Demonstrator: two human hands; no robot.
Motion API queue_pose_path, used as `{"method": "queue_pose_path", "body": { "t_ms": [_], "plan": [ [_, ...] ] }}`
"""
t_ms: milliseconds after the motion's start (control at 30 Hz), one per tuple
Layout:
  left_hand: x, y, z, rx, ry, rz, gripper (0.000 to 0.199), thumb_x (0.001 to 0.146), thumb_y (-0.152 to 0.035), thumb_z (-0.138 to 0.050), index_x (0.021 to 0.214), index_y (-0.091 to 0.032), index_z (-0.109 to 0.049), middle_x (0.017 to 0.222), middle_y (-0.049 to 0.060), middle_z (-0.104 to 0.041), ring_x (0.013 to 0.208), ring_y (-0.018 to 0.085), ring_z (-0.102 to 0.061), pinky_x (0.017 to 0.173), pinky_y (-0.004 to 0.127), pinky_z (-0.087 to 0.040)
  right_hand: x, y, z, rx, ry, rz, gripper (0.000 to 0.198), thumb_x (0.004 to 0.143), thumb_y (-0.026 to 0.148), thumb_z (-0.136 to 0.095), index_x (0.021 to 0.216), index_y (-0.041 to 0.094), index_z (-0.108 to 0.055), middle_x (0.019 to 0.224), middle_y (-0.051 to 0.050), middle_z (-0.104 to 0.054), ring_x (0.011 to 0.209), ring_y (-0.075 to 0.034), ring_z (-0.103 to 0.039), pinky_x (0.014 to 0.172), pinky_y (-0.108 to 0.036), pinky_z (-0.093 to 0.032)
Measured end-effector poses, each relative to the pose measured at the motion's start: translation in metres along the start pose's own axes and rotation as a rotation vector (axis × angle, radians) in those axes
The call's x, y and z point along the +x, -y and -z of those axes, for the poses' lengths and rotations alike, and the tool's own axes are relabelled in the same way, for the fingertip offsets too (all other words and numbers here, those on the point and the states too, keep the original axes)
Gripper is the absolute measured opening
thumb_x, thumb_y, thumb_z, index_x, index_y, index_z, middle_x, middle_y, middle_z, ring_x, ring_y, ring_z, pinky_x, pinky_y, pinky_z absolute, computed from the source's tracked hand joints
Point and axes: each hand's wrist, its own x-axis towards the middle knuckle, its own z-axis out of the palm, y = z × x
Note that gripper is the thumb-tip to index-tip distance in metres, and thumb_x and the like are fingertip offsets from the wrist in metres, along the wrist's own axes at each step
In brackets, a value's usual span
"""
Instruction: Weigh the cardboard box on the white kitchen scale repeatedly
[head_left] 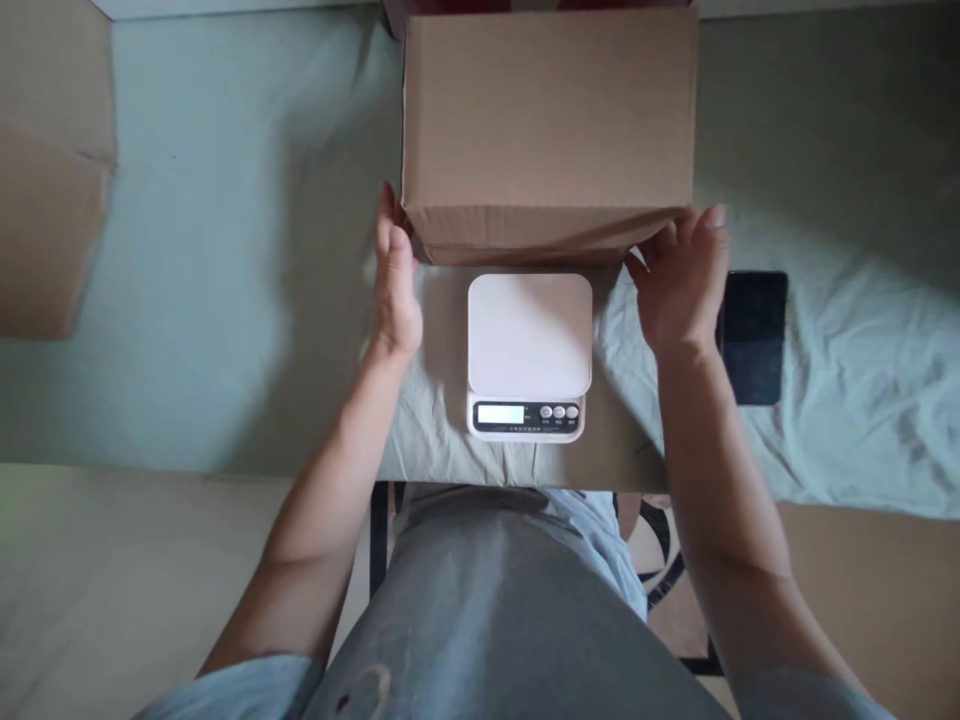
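Note:
A closed brown cardboard box [550, 110] is at the far middle of the cloth-covered table, between my two hands. My left hand [397, 285] presses against its near left side, with some fingertips hidden behind the edge. At the near right corner, my right hand [684, 275] grips the box with bent fingers, partly tucked beneath it. Between my forearms, just in front of the box, a white digital scale [529, 340] lies flat with a bare platform. Its display is lit, but the reading cannot be made out. Three round buttons sit beside the display.
A dark phone [753, 338] lies right of my right wrist. More cardboard [52, 200] stands at the left edge. A pale green cloth [187, 250] covers the table, wrinkled at the right. The table's near edge runs just before my body. Something dark red [394, 18] shows behind the box.

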Motion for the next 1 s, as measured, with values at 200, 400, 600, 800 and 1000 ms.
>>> {"method": "queue_pose_path", "body": {
  "t_ms": [200,400,600,800,1000],
  "plan": [
    [0.004,-0.008,0.019,-0.007,-0.153,0.079,0.075,0.088,-0.077,-0.034,0.151,-0.037,-0.025,0.158,-0.008,-0.034,0.151,0.024,-0.025,0.127,0.053,-0.009,0.013,-0.005,0.028,0.066,-0.123,-0.001,0.074,0.056,0.082,-0.054,0.113,0.035,-0.055,0.135,0.001,-0.062,0.143,-0.031,-0.039,0.125,-0.058,-0.019],
    [0.007,-0.018,0.025,0.0,-0.145,0.145,0.054,0.102,-0.055,-0.013,0.152,-0.035,-0.021,0.157,-0.01,-0.036,0.15,0.017,-0.027,0.126,0.046,-0.015,0.015,-0.009,0.034,0.075,-0.109,-0.004,0.07,0.056,0.08,-0.058,0.111,0.037,-0.056,0.132,0.002,-0.063,0.142,-0.03,-0.042,0.124,-0.055,-0.023],
    [0.011,-0.006,0.003,-0.067,-0.008,0.05,0.078,0.079,-0.084,-0.037,0.143,-0.041,-0.043,0.156,-0.008,-0.039,0.152,0.023,-0.022,0.126,0.046,-0.02,0.008,-0.006,0.007,0.048,0.03,0.057,0.064,0.07,0.078,-0.049,0.121,0.041,-0.057,0.138,0.011,-0.061,0.141,-0.026,-0.043,0.124,-0.051,-0.028],
    [0.004,-0.025,-0.016,-0.037,0.037,0.04,0.084,0.066,-0.093,-0.041,0.131,-0.041,-0.055,0.15,-0.004,-0.046,0.152,0.025,-0.023,0.127,0.044,-0.021,0.0,0.014,-0.011,-0.022,0.037,0.079,0.068,0.059,0.086,-0.05,0.108,0.041,-0.066,0.132,0.008,-0.065,0.136,-0.031,-0.049,0.12,-0.051,-0.038],
    [-0.043,-0.087,-0.021,-0.009,-0.001,-0.01,0.07,0.076,-0.086,-0.04,0.128,-0.04,-0.054,0.142,-0.004,-0.052,0.152,0.026,-0.023,0.128,0.044,-0.02,-0.05,0.051,-0.012,-0.026,0.054,0.224,0.046,0.08,0.07,-0.044,0.103,0.04,-0.07,0.127,0.007,-0.066,0.141,-0.029,-0.045,0.12,-0.052,-0.038]
  ]
}}
